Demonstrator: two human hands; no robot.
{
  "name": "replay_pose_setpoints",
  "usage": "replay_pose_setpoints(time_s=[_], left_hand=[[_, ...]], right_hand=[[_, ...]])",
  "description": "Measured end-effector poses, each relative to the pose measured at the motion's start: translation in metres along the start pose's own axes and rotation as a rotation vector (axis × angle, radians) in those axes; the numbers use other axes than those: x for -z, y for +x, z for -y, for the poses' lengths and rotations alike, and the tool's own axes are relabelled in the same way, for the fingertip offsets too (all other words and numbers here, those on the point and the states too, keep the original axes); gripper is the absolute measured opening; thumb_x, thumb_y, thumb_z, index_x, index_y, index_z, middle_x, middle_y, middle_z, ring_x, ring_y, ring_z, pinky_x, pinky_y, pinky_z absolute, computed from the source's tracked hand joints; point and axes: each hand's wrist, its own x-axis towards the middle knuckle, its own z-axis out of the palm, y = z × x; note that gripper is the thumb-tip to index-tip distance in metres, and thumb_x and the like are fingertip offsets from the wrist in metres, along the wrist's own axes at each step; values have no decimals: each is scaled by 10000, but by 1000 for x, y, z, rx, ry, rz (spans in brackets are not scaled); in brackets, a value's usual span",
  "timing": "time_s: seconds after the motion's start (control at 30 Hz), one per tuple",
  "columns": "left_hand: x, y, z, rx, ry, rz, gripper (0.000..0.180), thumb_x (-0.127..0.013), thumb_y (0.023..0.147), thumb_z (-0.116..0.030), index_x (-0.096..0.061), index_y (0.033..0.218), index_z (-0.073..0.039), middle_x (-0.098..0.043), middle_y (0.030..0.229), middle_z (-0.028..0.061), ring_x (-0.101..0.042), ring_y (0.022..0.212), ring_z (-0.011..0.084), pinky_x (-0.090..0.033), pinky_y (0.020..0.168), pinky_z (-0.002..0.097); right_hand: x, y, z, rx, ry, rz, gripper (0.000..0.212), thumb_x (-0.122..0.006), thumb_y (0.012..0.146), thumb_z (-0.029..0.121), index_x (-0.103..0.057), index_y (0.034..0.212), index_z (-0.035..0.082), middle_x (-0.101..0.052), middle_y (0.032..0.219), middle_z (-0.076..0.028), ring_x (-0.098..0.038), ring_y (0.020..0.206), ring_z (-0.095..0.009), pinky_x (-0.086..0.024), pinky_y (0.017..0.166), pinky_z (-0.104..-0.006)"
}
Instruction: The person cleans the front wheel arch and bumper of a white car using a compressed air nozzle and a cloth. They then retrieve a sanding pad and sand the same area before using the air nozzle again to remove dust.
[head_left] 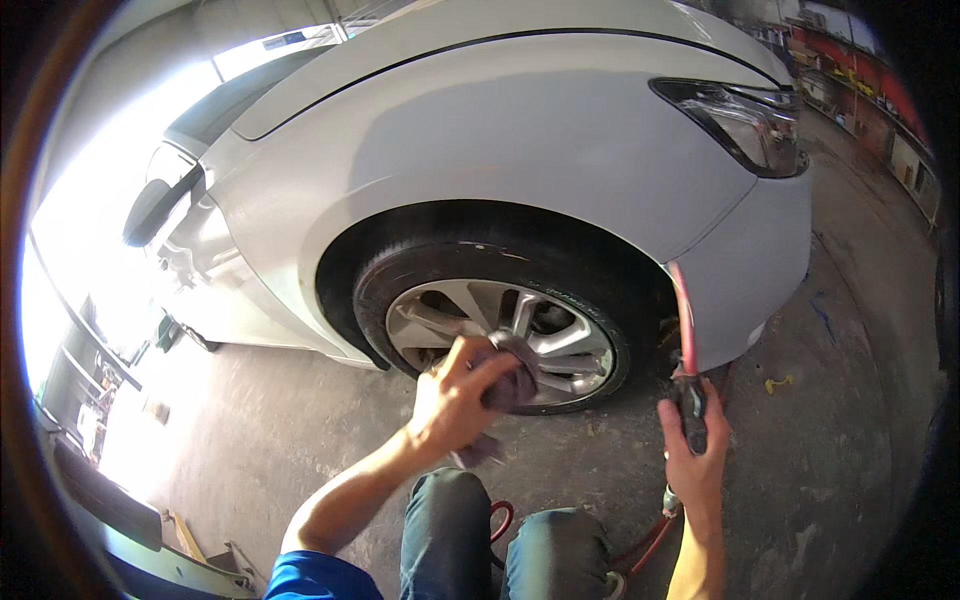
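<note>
Two bare hands are working low in front of a white car (pixel 560 130), whose side is filling the upper middle of the frame. Near the centre, the left hand (pixel 448 402) is closing around a bunched dark cloth (pixel 512 382), with a loose end hanging beneath the palm. The cloth is covering part of the silver wheel (pixel 572 352); whether it is touching the metal, I cannot tell. Right of centre, the right hand (pixel 697 452) is wrapping its fingers snugly around a black tool (pixel 691 405), which is standing nearly upright. From its top a red tube (pixel 685 320) is rising in front of the bumper (pixel 745 275), and below the wrist a red hose (pixel 655 547) is running toward the lower edge. Two knees (pixel 447 525) are showing at bottom centre, and a blue sleeve (pixel 320 577) is entering at lower left. A headlight (pixel 745 125) is sitting at upper right, while a yellow scrap (pixel 778 383) is lying on the grey floor (pixel 840 440) at right.
</note>
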Motion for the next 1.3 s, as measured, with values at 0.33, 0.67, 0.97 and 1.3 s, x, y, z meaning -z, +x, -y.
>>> replay_pose_setpoints(time_s=[0.33, 0.67, 0.97, 1.3], left_hand=[[-58, -79, 44, 295, -228, 34, 571, -814, 630, -60, -696, 1186, -121, -621, 1122, 130, -655, 1014, 335, -562, 874, 392], [-113, -95, 68, 436, -325, -35, 555, -757, 633, -17, -697, 1175, -119, -608, 1081, 118, -640, 979, 313, -536, 871, 384], [-121, -107, 82, 430, -317, -86, 557, -743, 632, -31, -700, 1180, -115, -609, 1097, 129, -632, 993, 323, -528, 880, 388], [-117, -104, 71, 423, -324, -89, 557, -750, 640, -49, -696, 1190, -119, -616, 1095, 129, -644, 994, 317, -534, 894, 385]], right_hand=[[94, 82, 13, -487, 90, 52, 196, -752, 937, 267, -673, 981, 94, -544, 648, 57, -509, 512, -16, -383, 394, -209], [90, 55, 38, -378, -228, 352, 354, -729, 942, 221, -650, 1194, -15, -623, 770, -16, -540, 693, -83, -468, 648, -282], [59, 56, 42, -140, -219, 343, 404, -737, 936, 238, -631, 1228, -21, -672, 798, -114, -618, 689, -158, -499, 671, -322], [22, 68, 54, -105, -191, 259, 313, -688, 979, 261, -657, 1184, 27, -561, 636, -9, -500, 520, -110, -382, 481, -321]])
